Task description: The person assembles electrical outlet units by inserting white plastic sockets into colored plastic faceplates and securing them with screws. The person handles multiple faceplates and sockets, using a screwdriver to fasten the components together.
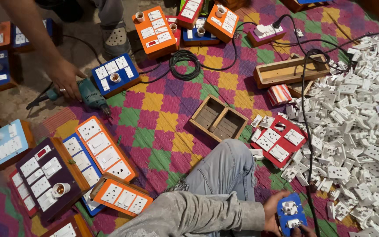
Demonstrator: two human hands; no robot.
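Observation:
A small blue switch plate [289,214] with white sockets fitted in it is held low at the bottom right, over the patterned mat. My left hand [272,213], at the end of a grey sleeve, grips the plate's left edge. Only the fingertips of my right hand [304,231] show at the frame's bottom edge, touching the plate's lower right corner. My knee in jeans [224,169] is just to the left.
A big heap of white switch parts [365,131] fills the right. A red plate [279,140], empty wooden boxes [218,118] [288,70], black cables [307,145] and several finished boards [106,151] lie around. Another person's hand [64,79] rests on a teal drill [91,94].

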